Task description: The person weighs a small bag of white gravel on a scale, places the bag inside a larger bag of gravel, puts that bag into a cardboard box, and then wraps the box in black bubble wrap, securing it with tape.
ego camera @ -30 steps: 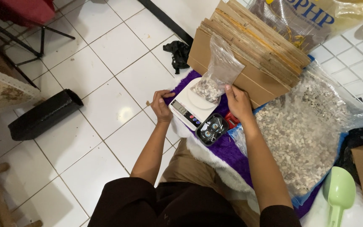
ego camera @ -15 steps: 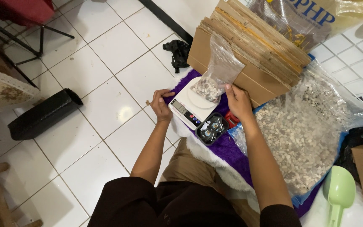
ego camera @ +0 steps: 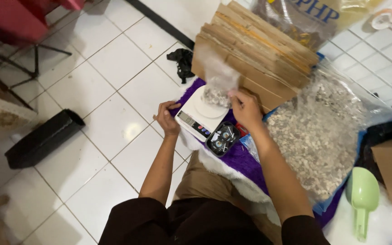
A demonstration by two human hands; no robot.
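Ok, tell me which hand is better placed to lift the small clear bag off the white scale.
Right, probably. The right hand already pinches the small clear bag standing on the white scale. The left hand rests at the scale's near left edge, away from the bag.

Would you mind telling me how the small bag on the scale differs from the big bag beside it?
The small bag stands upright on the scale, pinched by the right hand; the big bag lies open, untouched. The small bag holds little, the big bag much. Both are clear plastic with pale bits.
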